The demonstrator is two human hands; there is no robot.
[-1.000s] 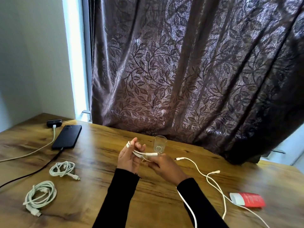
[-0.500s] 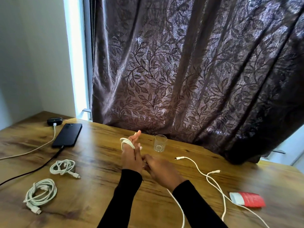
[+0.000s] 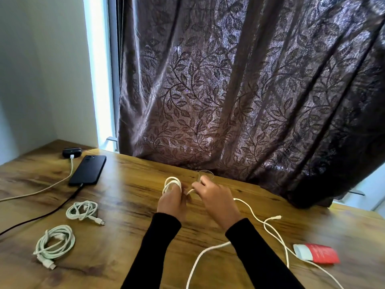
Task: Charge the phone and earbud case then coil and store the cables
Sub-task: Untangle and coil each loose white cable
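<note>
My left hand (image 3: 171, 202) has white cable (image 3: 171, 182) looped around its fingers, which curl on the loops. My right hand (image 3: 216, 200) pinches the same cable just beside them; its slack trails across the table (image 3: 129, 197) under my right sleeve. At far left the phone (image 3: 87, 170) and earbud case (image 3: 71, 152) lie plugged in. 2 coils (image 3: 83, 209) (image 3: 55, 243) rest near them.
</note>
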